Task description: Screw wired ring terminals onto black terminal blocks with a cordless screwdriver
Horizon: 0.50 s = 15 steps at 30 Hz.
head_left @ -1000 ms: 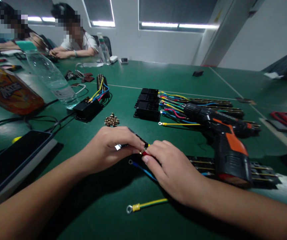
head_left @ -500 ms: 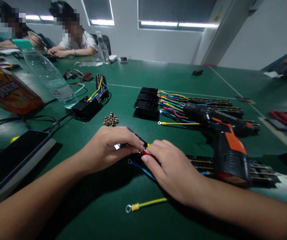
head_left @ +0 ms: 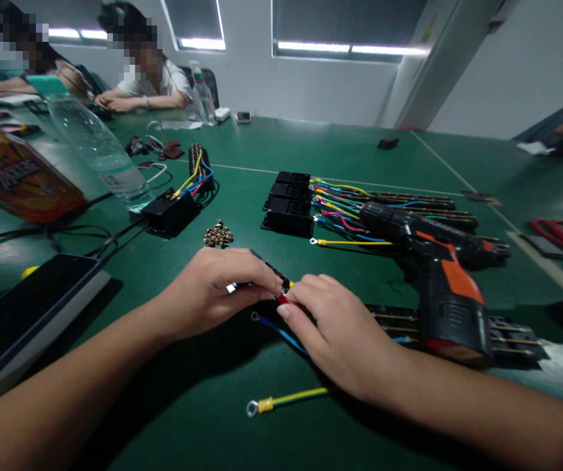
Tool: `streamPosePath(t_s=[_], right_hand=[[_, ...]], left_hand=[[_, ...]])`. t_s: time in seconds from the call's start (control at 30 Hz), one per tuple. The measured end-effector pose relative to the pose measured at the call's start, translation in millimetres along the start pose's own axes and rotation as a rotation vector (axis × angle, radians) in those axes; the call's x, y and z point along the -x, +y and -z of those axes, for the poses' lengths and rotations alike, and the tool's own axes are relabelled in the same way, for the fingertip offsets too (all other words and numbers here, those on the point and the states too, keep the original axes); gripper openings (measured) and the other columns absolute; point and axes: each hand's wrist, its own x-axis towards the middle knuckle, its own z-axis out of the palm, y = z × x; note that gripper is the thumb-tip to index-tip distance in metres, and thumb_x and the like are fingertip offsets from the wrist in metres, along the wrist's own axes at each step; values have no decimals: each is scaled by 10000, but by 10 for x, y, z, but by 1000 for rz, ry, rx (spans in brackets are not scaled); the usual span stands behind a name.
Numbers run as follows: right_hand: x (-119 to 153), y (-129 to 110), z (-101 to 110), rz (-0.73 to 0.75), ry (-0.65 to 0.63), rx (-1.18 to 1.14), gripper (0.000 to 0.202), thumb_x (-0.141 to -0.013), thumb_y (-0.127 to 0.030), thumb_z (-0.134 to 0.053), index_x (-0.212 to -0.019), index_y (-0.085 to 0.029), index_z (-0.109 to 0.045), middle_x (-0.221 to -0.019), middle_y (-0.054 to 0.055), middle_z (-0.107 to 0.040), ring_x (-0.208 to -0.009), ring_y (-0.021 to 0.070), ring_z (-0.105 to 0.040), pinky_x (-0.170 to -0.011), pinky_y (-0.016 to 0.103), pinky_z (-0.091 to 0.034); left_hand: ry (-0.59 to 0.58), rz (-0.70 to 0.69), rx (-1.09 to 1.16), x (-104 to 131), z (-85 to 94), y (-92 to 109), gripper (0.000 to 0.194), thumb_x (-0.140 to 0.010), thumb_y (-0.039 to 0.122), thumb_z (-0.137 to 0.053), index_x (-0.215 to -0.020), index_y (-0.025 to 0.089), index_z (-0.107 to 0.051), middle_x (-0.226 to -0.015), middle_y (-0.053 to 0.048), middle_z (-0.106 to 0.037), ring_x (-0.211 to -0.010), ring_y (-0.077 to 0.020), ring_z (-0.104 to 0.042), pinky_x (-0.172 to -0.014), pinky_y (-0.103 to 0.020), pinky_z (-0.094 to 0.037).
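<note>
My left hand (head_left: 222, 284) is closed over a black part, its fingertips pinched at the part's right end; what they grip is too small to name. Right beside them, my right hand (head_left: 335, 320) pinches a red-sleeved wire end (head_left: 282, 299) between thumb and fingers. Below the hands lie a blue wire with a ring terminal (head_left: 255, 316) and a yellow-green wire with a ring terminal (head_left: 261, 407), both running under my right hand. A small pile of brass-coloured screws (head_left: 218, 234) sits just beyond my left hand.
A black and orange drill (head_left: 450, 281) lies over wired terminal strips at right. Black modules (head_left: 288, 209) stand in a row at centre. Another wired module (head_left: 168, 210), a water bottle (head_left: 99, 147), a drink bottle (head_left: 21, 173) and a phone (head_left: 31, 307) are at left. Two people sit beyond.
</note>
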Motion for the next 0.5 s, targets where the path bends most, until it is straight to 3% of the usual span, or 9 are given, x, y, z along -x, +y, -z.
streamPosePath(t_s=[0.5], right_hand=[[15, 9, -1, -4, 10, 9, 228, -1019, -283, -460, -861, -190, -595, -872, 31, -607, -828, 186, -505, -751, 330, -380]], left_hand=[[-16, 21, 26, 8, -3, 1, 101, -911, 191, -652, -984, 202, -721, -941, -45, -765, -862, -150, -711, -791, -224, -528]])
